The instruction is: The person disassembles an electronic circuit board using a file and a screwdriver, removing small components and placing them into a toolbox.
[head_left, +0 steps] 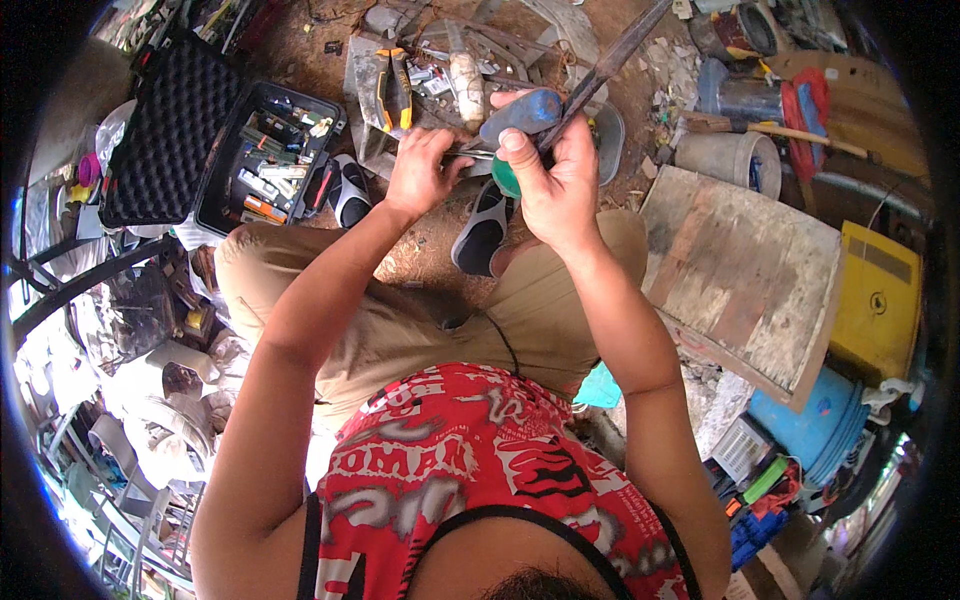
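Observation:
My right hand is closed round a long dark bar that slants up and away to the right. A worn blue rounded piece, like a tool handle, lies across the bar's near end beside my thumb; how the two join is hidden. Fingers bent, my left hand pinches a thin metal piece that points toward my right hand. Below my right hand shows a green round thing. Pliers with yellow and black handles lie just beyond my left hand, near a whitish wrapped bottle-like thing.
An open black case at the left holds several circuit modules, its foam-lined lid folded back. A clear tub stands behind my right hand. To the right are a worn wooden board, a yellow panel and a blue bucket.

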`<action>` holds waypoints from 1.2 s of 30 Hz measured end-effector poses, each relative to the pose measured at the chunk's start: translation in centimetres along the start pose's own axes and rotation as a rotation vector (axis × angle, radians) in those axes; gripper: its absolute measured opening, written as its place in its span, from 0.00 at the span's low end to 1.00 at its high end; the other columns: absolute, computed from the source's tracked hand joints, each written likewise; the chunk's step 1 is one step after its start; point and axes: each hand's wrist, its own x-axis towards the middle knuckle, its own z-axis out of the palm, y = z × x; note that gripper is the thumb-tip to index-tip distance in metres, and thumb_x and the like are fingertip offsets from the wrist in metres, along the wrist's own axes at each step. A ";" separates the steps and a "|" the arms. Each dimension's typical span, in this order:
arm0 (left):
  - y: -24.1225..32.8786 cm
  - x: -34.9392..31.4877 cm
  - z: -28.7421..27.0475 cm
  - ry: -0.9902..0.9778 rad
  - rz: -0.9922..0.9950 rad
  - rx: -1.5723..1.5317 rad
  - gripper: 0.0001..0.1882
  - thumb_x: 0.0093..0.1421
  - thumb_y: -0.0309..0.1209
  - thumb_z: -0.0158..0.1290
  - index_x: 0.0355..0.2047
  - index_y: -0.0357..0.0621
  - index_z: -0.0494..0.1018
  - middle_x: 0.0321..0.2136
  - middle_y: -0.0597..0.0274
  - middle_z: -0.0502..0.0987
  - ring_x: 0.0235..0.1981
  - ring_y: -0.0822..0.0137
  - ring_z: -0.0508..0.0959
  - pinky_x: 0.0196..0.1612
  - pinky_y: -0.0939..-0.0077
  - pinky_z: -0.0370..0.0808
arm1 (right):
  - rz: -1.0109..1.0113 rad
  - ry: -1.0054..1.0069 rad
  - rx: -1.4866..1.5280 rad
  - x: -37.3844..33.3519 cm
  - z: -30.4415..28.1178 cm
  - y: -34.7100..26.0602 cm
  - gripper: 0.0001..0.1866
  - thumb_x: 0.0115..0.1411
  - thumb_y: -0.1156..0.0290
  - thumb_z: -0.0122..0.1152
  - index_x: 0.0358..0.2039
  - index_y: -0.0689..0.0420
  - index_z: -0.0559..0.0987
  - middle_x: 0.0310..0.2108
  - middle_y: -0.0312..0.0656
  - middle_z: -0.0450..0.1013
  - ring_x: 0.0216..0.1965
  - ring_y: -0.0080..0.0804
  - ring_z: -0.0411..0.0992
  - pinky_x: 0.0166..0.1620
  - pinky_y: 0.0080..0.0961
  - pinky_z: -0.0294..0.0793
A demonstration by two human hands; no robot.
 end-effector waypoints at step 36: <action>-1.7 -0.3 1.5 0.047 0.038 -0.060 0.09 0.57 0.37 0.57 0.31 0.45 0.78 0.30 0.61 0.79 0.35 0.56 0.74 0.44 0.63 0.68 | -0.244 -0.342 -0.889 -0.5 -6.9 -15.7 0.29 0.58 0.73 0.59 0.60 0.60 0.67 0.42 0.53 0.75 0.38 0.45 0.75 0.44 0.32 0.73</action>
